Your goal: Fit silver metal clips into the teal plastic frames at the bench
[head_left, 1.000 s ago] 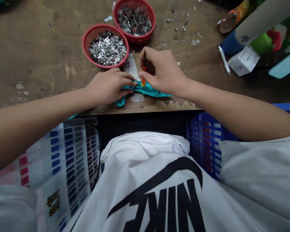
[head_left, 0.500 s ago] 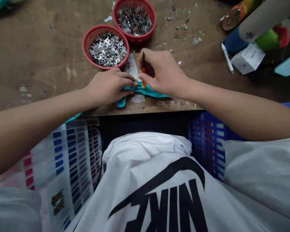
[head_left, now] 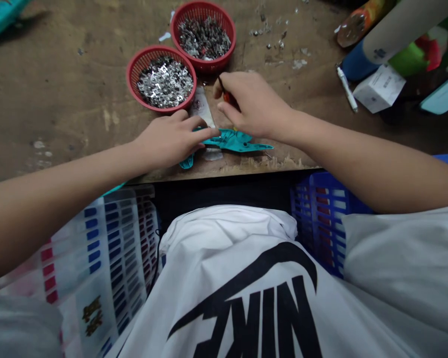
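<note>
A teal plastic part (head_left: 236,140), long and pointed at its right end, lies by the table's front edge. My left hand (head_left: 173,139) holds down its left side, with the index finger stretched over it and the thumb underneath in view. Above the part's middle, my right hand (head_left: 256,107) is closed round a small orange tool with a dark thin shaft (head_left: 220,82) pointing up and left. Most of this tool is hidden by the fingers; a bit of yellow shows low down near the part. Under the part is a pale strip (head_left: 204,106).
Two red baskets hold small metal pieces, a near one (head_left: 130,82) and a far one (head_left: 232,44). At right lie a white pen (head_left: 346,88), a white box (head_left: 380,89) and a blue-and-beige cylinder (head_left: 360,60). Below stand a white crate (head_left: 108,233) and a blue crate (head_left: 321,219).
My right hand has tilted and shifted slightly right with the orange tool, which is now more hidden. My left index finger has stretched further right over the teal part.
</note>
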Demonstrator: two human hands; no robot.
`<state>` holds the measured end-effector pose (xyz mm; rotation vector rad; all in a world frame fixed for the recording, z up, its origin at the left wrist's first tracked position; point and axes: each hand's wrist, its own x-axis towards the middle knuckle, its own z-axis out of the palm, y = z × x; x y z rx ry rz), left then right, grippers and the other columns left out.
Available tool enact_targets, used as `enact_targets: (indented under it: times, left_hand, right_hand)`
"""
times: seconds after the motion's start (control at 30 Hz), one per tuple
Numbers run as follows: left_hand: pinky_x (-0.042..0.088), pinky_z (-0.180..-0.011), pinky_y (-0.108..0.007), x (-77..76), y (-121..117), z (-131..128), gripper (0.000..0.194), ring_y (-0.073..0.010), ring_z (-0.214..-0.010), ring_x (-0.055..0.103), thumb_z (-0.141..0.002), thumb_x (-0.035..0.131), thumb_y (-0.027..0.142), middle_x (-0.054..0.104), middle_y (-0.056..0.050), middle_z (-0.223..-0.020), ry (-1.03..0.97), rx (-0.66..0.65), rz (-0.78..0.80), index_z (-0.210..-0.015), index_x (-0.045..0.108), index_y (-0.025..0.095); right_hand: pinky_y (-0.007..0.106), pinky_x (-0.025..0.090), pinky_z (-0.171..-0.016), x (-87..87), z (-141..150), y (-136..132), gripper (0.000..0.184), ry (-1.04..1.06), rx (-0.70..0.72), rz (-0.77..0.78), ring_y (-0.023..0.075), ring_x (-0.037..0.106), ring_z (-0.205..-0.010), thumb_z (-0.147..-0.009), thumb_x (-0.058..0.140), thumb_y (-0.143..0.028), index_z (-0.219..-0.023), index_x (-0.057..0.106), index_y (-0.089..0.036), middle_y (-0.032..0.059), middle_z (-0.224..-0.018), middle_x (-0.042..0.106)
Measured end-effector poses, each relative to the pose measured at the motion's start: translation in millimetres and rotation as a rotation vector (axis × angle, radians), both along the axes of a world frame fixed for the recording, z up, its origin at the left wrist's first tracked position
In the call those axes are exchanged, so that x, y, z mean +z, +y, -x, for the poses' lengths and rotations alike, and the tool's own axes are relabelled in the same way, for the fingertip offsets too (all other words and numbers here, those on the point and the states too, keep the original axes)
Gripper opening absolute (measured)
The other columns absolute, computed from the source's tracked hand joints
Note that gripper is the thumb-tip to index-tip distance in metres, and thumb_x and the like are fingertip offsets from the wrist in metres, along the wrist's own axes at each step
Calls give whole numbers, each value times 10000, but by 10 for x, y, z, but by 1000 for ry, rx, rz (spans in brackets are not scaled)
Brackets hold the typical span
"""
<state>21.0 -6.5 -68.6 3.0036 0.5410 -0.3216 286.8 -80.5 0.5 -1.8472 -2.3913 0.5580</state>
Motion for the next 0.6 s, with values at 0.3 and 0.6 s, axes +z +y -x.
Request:
enact_targets:
  times: [0.3, 0.6]
  left_hand:
    - [693, -1062, -602, -132, 45, 55, 621, -453, -1282, 724, -1250, 558, 351, 811, -201, -1528, -82, -24, 23, -1828, 763, 452]
    - [703, -1173, -482, -25, -139, -98, 515, -392, -1390, 839, -1219, 665, 205, 850, -201, -1563, 17, 70, 66, -1727, 750, 215]
  right_hand:
    - [613, 605, -1293, -350, -211, 188, 595, -307, -4, -3, 498, 729, -1588, -1267, 549, -246, -1823, 736, -141, 269, -1765, 731]
    - [547, 637, -1238, -367, 61, -79, 664, -328, 363, 137, 486, 767, -1490, -1239, 844, -534, -1700, 742, -66, 305, -1600, 795]
